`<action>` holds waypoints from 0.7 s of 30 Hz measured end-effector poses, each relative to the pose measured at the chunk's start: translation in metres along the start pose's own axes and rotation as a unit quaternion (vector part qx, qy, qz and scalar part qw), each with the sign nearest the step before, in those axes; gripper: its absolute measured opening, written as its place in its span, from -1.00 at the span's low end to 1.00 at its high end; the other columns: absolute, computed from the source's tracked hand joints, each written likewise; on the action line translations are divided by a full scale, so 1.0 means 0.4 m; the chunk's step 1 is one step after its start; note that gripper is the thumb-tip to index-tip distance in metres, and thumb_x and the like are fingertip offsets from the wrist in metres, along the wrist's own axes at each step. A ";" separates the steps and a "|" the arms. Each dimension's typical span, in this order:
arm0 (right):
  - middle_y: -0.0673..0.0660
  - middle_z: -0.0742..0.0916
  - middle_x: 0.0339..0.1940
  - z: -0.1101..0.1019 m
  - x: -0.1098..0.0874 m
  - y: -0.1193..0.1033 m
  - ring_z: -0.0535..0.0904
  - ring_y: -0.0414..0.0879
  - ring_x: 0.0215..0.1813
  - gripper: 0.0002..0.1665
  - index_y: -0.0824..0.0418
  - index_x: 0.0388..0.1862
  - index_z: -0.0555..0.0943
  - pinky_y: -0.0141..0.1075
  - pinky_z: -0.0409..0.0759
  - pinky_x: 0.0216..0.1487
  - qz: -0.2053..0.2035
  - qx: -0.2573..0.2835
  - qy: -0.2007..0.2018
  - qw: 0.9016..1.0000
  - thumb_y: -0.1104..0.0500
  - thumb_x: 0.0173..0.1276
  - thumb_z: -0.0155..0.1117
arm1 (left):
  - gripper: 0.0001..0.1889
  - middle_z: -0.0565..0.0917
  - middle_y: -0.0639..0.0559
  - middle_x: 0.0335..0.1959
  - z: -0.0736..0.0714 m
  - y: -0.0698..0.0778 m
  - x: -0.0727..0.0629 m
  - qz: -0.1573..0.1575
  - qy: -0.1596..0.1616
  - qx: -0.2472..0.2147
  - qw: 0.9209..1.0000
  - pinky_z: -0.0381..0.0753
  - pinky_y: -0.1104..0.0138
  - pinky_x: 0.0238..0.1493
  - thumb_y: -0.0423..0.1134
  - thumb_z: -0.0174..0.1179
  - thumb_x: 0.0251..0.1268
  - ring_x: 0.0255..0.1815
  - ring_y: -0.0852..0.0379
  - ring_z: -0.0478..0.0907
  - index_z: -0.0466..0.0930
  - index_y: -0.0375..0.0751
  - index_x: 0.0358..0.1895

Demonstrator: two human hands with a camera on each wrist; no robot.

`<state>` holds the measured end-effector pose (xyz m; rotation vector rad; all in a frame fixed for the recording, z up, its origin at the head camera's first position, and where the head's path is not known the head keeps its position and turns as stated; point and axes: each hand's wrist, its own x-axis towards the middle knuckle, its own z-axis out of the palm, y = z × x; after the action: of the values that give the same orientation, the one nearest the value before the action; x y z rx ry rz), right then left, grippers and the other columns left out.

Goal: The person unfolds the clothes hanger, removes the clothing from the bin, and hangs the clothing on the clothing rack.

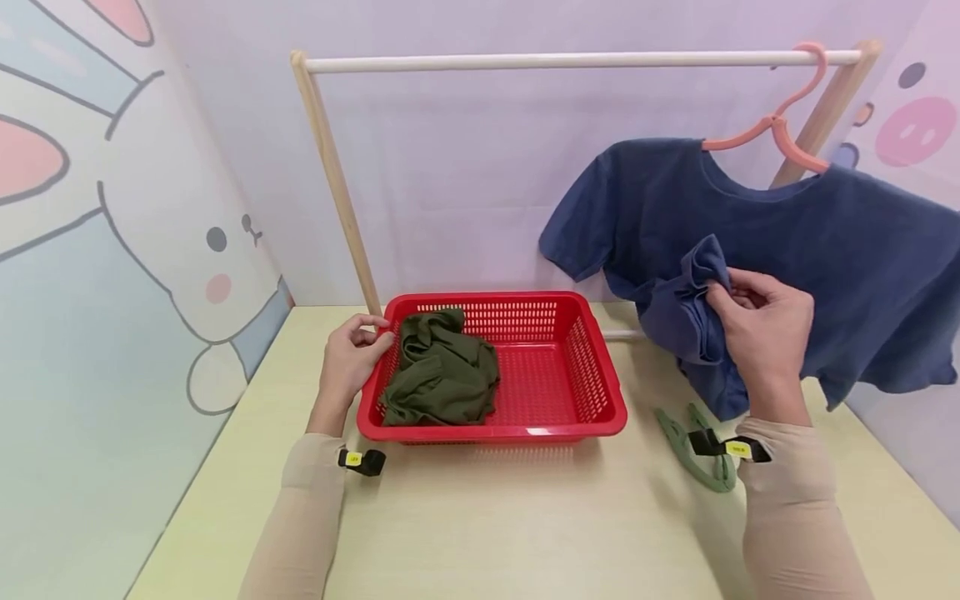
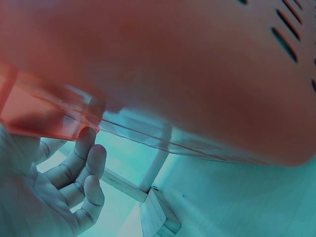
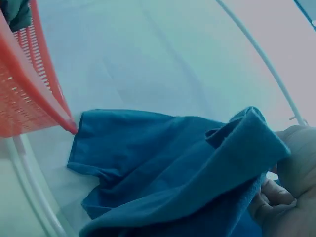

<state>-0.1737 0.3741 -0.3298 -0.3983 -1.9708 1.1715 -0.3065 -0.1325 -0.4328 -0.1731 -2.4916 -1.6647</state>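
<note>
A navy T-shirt [image 1: 660, 200] hangs from a coral hanger [image 1: 795, 146] hooked on the rack's bar at the right. Its lower part is bunched up where my right hand [image 1: 765, 321] pinches a fold between thumb and fingers; in the right wrist view that cloth [image 3: 197, 173] spreads beside the hand. My left hand [image 1: 354, 354] holds the left rim of a red plastic basket [image 1: 491, 433] by its far corner, thumb on the inner side. Dark green clothing [image 1: 442, 375] lies crumpled in the basket's left half, while the right half shows bare mesh.
A drying rack with a white bar [image 1: 525, 62] and wooden posts [image 1: 337, 183] stands behind the basket. On the table [image 1: 510, 525], a green hanger [image 1: 690, 458] lies partly under my right wrist. Printed cloth walls [image 1: 90, 333] close in the sides.
</note>
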 end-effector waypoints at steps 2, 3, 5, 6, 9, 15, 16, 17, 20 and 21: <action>-0.37 0.76 -0.28 0.005 0.001 0.001 0.70 -0.44 -0.19 -0.57 0.21 0.26 0.84 -0.63 0.60 -0.05 0.010 -0.003 -0.007 1.000 0.18 0.44 0.59 | -0.71 0.78 -0.21 -0.16 -0.002 -0.002 0.000 0.001 0.002 -0.002 1.000 0.69 0.53 -0.14 -0.13 0.37 0.61 -0.15 0.02 0.66 0.73 -0.17 0.22; -0.35 0.77 -0.23 0.009 0.002 0.002 0.71 -0.44 -0.15 -0.53 0.18 0.30 0.83 -0.64 0.60 -0.03 0.016 -0.002 -0.013 1.000 0.17 0.44 0.61 | -0.71 0.78 -0.21 -0.16 -0.003 -0.003 -0.001 0.002 0.003 -0.004 1.000 0.69 0.53 -0.14 -0.14 0.38 0.61 -0.16 0.03 0.66 0.73 -0.17 0.22; -0.31 0.78 -0.15 0.016 0.001 0.003 0.72 -0.41 -0.08 -0.47 0.12 0.36 0.80 -0.64 0.60 0.02 0.022 -0.003 -0.023 0.999 0.14 0.43 0.64 | -0.71 0.78 -0.21 -0.16 -0.004 -0.003 -0.002 0.002 0.002 -0.008 1.000 0.70 0.53 -0.14 -0.15 0.38 0.61 -0.17 0.04 0.66 0.73 -0.18 0.22; -0.30 0.77 -0.11 0.019 -0.001 0.004 0.72 -0.41 -0.04 -0.44 0.10 0.39 0.78 -0.64 0.60 0.04 0.021 -0.005 -0.028 0.999 0.13 0.43 0.65 | -0.71 0.78 -0.22 -0.16 -0.004 -0.003 -0.002 0.001 0.002 -0.009 1.000 0.70 0.53 -0.14 -0.15 0.38 0.60 -0.17 0.04 0.66 0.73 -0.19 0.22; -0.26 0.78 -0.05 0.024 -0.005 0.003 0.72 -0.37 0.01 -0.40 0.10 0.41 0.77 -0.63 0.61 0.07 0.013 0.003 -0.032 0.999 0.14 0.41 0.66 | -0.70 0.78 -0.23 -0.15 -0.005 -0.002 -0.002 -0.001 0.001 -0.009 1.000 0.70 0.53 -0.14 -0.14 0.38 0.61 -0.15 0.02 0.65 0.72 -0.18 0.23; -0.23 0.78 -0.04 0.024 -0.009 0.000 0.73 -0.33 0.02 -0.44 0.08 0.38 0.79 -0.63 0.62 0.08 0.004 0.014 -0.032 0.999 0.17 0.41 0.66 | -0.69 0.77 -0.26 -0.12 -0.003 0.001 0.000 -0.002 -0.003 -0.009 1.000 0.71 0.53 -0.12 -0.14 0.38 0.62 -0.13 -0.01 0.67 0.71 -0.18 0.25; -0.22 0.79 -0.03 0.022 -0.010 -0.001 0.73 -0.32 0.03 -0.44 0.07 0.38 0.79 -0.63 0.62 0.08 0.007 0.017 -0.032 0.999 0.17 0.41 0.66 | -0.69 0.77 -0.26 -0.12 -0.003 0.001 0.000 -0.002 -0.004 -0.009 1.000 0.71 0.53 -0.12 -0.14 0.38 0.62 -0.13 -0.01 0.67 0.71 -0.18 0.25; -0.22 0.79 -0.02 0.019 -0.010 -0.002 0.72 -0.31 0.03 -0.44 0.06 0.37 0.79 -0.63 0.62 0.08 0.009 0.018 -0.032 0.999 0.16 0.41 0.66 | -0.69 0.77 -0.26 -0.12 -0.002 0.001 0.000 -0.003 -0.005 -0.008 1.000 0.71 0.53 -0.12 -0.14 0.38 0.62 -0.13 -0.01 0.67 0.71 -0.18 0.25; -0.19 0.80 -0.01 0.012 -0.011 -0.008 0.73 -0.29 0.05 -0.45 0.05 0.36 0.80 -0.62 0.62 0.09 0.011 0.023 -0.026 0.999 0.15 0.41 0.67 | -0.69 0.78 -0.25 -0.12 -0.002 0.002 0.000 -0.001 -0.004 -0.005 1.000 0.71 0.53 -0.13 -0.14 0.38 0.61 -0.13 -0.01 0.68 0.71 -0.18 0.25; -0.18 0.80 0.00 0.009 -0.011 -0.010 0.73 -0.29 0.05 -0.44 0.05 0.37 0.80 -0.61 0.63 0.09 0.011 0.026 -0.024 0.999 0.15 0.40 0.67 | -0.69 0.78 -0.25 -0.13 -0.002 0.003 0.000 -0.001 -0.004 -0.004 1.000 0.71 0.53 -0.14 -0.14 0.38 0.62 -0.13 -0.01 0.68 0.71 -0.18 0.25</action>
<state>-0.1732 0.3672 -0.3295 -0.3691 -1.9768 1.2534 -0.3061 -0.1329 -0.4315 -0.1795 -2.4925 -1.6772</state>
